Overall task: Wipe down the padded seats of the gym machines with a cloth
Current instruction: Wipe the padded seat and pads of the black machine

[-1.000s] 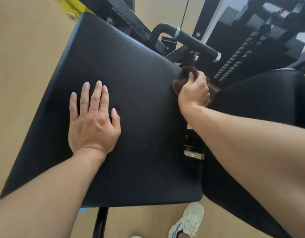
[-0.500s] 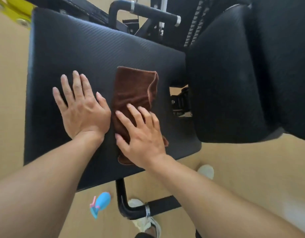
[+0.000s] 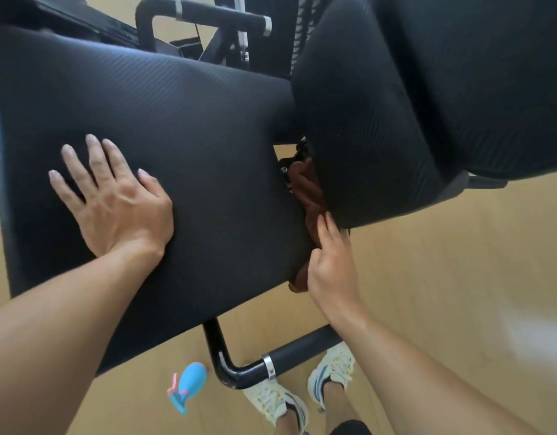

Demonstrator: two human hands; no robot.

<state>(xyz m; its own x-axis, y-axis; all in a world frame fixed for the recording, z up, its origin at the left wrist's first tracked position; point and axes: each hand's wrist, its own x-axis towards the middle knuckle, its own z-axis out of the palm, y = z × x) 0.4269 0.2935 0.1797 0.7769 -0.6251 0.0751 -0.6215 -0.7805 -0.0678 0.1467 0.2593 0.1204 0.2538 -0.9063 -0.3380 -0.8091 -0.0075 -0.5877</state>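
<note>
A broad black padded seat (image 3: 183, 127) fills the left and middle of the view. My left hand (image 3: 114, 199) lies flat on it with fingers spread, holding nothing. A brown cloth (image 3: 308, 196) hangs bunched in the narrow gap between the seat's right edge and a second black pad (image 3: 380, 114), the backrest. My right hand (image 3: 330, 262) grips the cloth's lower part against the seat's right side edge. The cloth's lower end pokes out below my fingers.
A black handle bar (image 3: 208, 14) with a chrome ring runs behind the seat. A black frame tube (image 3: 270, 362) curves below the seat. A blue and pink spray bottle (image 3: 189, 384) lies on the tan wooden floor. My white sneakers (image 3: 302, 390) stand by the tube.
The cloth went from the seat's far right edge to lying flat on the seat top under my right hand, and now sits bunched in the gap at the seat's right side. My left hand stayed flat.
</note>
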